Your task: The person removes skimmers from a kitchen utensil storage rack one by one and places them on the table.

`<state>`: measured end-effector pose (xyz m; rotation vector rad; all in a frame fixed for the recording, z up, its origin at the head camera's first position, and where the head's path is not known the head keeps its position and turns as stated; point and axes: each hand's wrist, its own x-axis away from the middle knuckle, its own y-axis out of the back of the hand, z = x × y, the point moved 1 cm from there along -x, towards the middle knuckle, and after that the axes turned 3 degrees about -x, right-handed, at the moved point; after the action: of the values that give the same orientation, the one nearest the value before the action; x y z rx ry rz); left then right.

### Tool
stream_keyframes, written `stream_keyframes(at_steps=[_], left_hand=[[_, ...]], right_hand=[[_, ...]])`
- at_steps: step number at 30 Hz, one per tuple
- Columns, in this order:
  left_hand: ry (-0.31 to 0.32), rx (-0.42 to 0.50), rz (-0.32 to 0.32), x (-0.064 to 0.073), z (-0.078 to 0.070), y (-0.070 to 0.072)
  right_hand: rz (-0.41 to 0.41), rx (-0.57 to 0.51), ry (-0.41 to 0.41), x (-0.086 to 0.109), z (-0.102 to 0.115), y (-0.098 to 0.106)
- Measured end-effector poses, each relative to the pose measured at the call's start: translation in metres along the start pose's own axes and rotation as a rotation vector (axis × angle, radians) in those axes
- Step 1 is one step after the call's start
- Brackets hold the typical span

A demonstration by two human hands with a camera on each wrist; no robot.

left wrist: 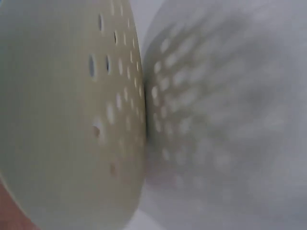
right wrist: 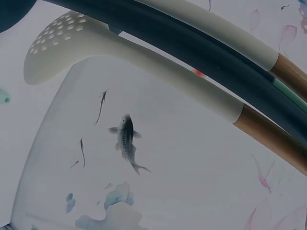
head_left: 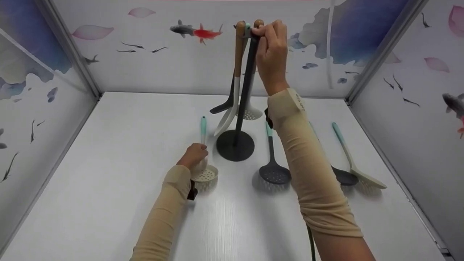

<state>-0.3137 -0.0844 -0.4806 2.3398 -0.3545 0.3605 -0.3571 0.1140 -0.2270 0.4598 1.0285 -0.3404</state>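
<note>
My left hand [head_left: 194, 155] grips the shaft of a cream skimmer [head_left: 206, 175] with a mint handle, low over the white table. In the left wrist view, the skimmer's perforated bowl [left wrist: 72, 110] fills the left side, beside its dotted shadow. My right hand [head_left: 273, 45] holds the top of a black utensil stand [head_left: 235, 146], fingers curled over it. From the stand hang a white utensil with a wooden handle [head_left: 239, 50], a dark utensil [head_left: 223, 107] and a white skimmer [right wrist: 57, 45], whose shaft runs beside the dark pole in the right wrist view.
Right of the stand lie a dark skimmer [head_left: 274, 173] with a mint handle, a dark utensil [head_left: 344, 177] partly behind my right forearm, and a cream turner [head_left: 366, 178]. Printed panels [head_left: 119, 72] on metal frames enclose the table [head_left: 119, 145] at the back and sides.
</note>
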Motion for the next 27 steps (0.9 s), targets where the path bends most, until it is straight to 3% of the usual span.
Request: stream_keyframes(at_steps=[4,8,13,16,19,24,27], left_hand=[[-0.005,-0.097,0.053,0.000,-0.002,0.002],[0.019,-0.081,0.081,0.001,-0.003,0.005],[0.035,-0.079,0.044,0.004,-0.009,0.008],[0.007,-0.093,-0.053,0.004,-0.015,0.010],[-0.059,-0.034,-0.206,0.006,-0.027,0.013],[-0.303,0.150,-0.483,0.013,-0.059,0.017],[-0.456,0.237,-0.529,0.021,-0.082,0.020]], right_hand=[[0.008,0.000,-0.006,-0.001,0.000,0.001],[0.016,0.005,0.001,0.000,0.000,0.000],[0.003,-0.005,0.008,0.000,0.000,0.000],[-0.004,-0.010,0.011,0.000,-0.001,0.000],[-0.004,-0.014,0.013,0.000,-0.001,0.000],[0.001,-0.021,0.008,0.000,0.000,-0.001],[-0.002,-0.021,0.006,0.000,-0.001,-0.001]])
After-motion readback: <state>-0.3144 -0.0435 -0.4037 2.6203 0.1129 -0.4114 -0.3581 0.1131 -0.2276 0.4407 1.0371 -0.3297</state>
